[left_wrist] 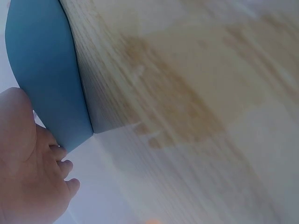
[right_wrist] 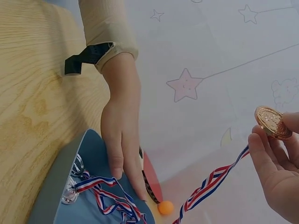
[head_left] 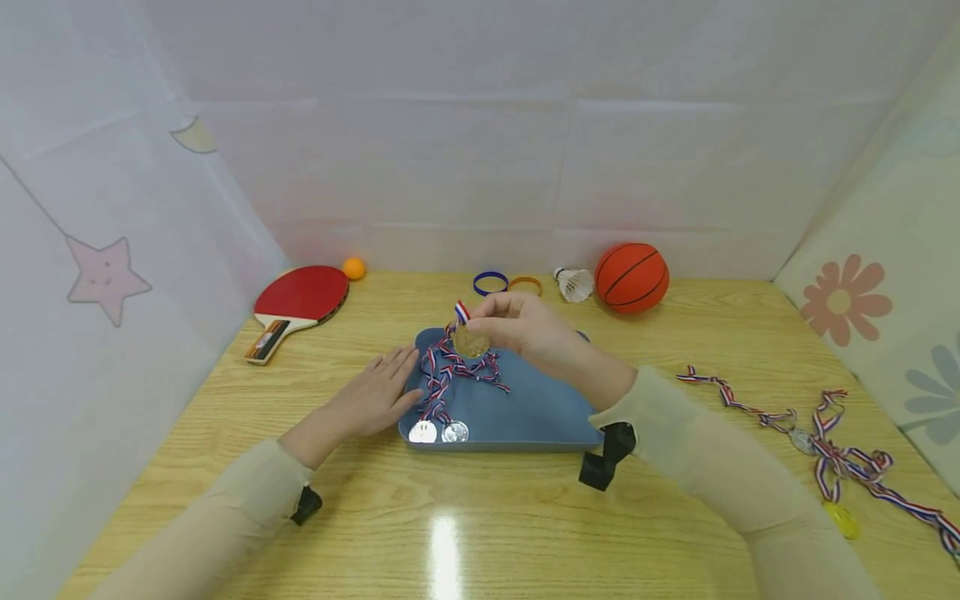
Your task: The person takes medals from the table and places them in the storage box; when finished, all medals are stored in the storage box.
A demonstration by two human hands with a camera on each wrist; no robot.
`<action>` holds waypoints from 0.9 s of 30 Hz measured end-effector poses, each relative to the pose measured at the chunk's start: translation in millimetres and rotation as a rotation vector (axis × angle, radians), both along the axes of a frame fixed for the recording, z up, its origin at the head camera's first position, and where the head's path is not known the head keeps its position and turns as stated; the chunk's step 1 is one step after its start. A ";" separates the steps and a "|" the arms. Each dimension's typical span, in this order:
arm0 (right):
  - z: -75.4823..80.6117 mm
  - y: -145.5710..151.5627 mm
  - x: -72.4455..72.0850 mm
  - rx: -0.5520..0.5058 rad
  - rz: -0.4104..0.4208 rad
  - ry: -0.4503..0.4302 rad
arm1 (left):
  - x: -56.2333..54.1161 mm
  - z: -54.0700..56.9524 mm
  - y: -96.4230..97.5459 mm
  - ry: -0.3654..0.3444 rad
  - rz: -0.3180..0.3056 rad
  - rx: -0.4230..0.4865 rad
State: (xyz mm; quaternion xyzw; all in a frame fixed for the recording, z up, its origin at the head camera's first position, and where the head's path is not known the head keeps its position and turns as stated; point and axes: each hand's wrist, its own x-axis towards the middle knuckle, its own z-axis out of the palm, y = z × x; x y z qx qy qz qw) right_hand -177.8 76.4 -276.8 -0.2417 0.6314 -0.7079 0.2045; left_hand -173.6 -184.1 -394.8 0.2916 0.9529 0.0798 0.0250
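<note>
A gold medal (head_left: 472, 342) is pinched between the thumb and fingers of my right hand (head_left: 521, 332), above the left part of a blue-grey tray (head_left: 525, 408). Its red, white and blue ribbon (right_wrist: 205, 189) trails down toward the tray in the right wrist view. Two silver medals (head_left: 438, 432) lie at the tray's front left corner, their twisted ribbons (head_left: 442, 379) spread behind them. My left hand (head_left: 378, 392) rests with extended fingers against the tray's left rim; in the left wrist view its fingers (left_wrist: 70, 186) show beside the tray's outer wall (left_wrist: 51, 70).
On the right lie a silver medal (head_left: 802, 442) and a yellow medal (head_left: 842, 520) with tangled ribbons. Behind the tray are wristbands (head_left: 491, 283), a shuttlecock (head_left: 574, 285) and a small basketball (head_left: 632, 278). A table tennis bat (head_left: 303, 296) and orange ball (head_left: 354, 268) sit back left.
</note>
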 end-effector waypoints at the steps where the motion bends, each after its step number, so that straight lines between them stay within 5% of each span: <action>1: -1.8 0.3 0.7 0.017 -0.003 0.004 | 0.1 -0.2 0.0 0.000 0.000 0.001; 7: -19.3 3.6 0.0 0.131 -0.037 -0.024 | 0.0 -2.0 -1.0 0.007 -0.001 -0.003; 17: -74.8 9.2 -10.9 0.391 -0.012 -0.044 | -1.3 -2.9 -0.8 0.014 0.000 -0.007; 27: -108.7 9.8 -10.0 0.577 -0.035 0.101 | 0.3 0.3 0.5 0.016 0.004 0.002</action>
